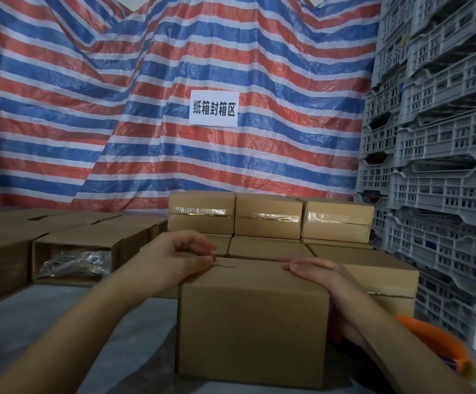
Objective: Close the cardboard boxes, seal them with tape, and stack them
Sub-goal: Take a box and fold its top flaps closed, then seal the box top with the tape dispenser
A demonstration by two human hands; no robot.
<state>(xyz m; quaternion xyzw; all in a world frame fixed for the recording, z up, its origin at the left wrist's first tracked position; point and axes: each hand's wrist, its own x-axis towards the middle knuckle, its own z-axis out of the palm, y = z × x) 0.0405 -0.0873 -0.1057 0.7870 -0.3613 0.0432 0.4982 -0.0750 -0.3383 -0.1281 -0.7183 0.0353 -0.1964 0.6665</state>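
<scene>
Open box, far left: an unsealed carton point(89, 251) lies on its side, mouth toward the camera, clear plastic wrapping visible inside; more brown cartons point(0, 251) sit packed around it.
Left hand: the left hand point(187, 255) rests on the top left corner of the front box, fingers loosely curled over the far edge, gripping nothing that can be seen.
Front box: the cardboard box point(252, 322) stands on the grey table point(46, 331) directly before the person, flaps down; no tape shows on its near face or top.
Right hand: the right hand point(312, 268) lies flat along the top right edge, fingers straight and together, pressing the flap.
Stack behind: three taped boxes point(268, 216) sit in a row on a lower layer, just beyond the front box.
Tape dispenser: an orange dispenser point(436, 342) lies near the right forearm, partly hidden.
Risk: if either palm lifts to reach for the dispenser, the flaps will likely spring up; an elbow could also knock it off the edge.
Room: a red, white and blue striped tarpaulin point(117, 109) with a paper sign point(214, 108); grey plastic crates point(441, 137) stacked high at right.
</scene>
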